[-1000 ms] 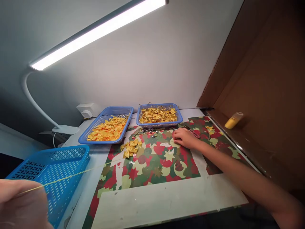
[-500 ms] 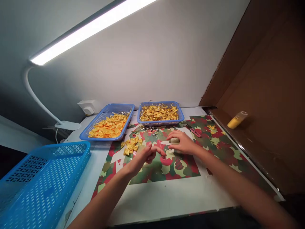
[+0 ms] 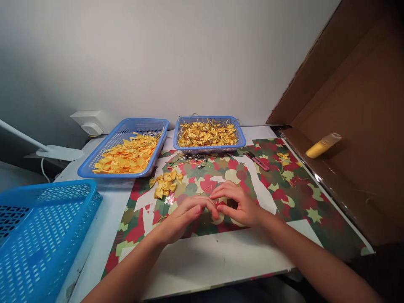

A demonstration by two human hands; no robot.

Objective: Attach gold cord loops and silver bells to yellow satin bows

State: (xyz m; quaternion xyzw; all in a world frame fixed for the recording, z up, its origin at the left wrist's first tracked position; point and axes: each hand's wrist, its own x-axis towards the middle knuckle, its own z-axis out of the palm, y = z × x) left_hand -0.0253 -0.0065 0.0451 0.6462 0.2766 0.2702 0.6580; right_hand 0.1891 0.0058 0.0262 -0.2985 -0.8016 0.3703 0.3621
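My left hand [image 3: 189, 211] and my right hand [image 3: 237, 204] meet over the patterned sheet, fingers bent and fingertips nearly touching. A thin gold cord [image 3: 206, 190] arcs up beside the fingertips, and a bit of cord shows left of my left hand. Both hands appear closed on this cord, though my fingers hide most of the grip. Just beyond my left hand lies a small pile of yellow ribbon bows [image 3: 166, 184]. Further back are several small silver bells [image 3: 196, 158] among loose gold cords.
A blue basket [image 3: 82, 170] holds yellow bows; another blue basket [image 3: 208, 149] holds bows with cords. A larger blue basket [image 3: 47, 235] stands at left. A pink utility knife [image 3: 259, 162] lies right of the bells. Cardboard [image 3: 356, 105] walls the right side, with a yellow-filled tube [image 3: 323, 145] there.
My hands have come together, the right moving toward the left and its fingers curling in. The view has tilted down, so the lamp's lit bar is out of sight.
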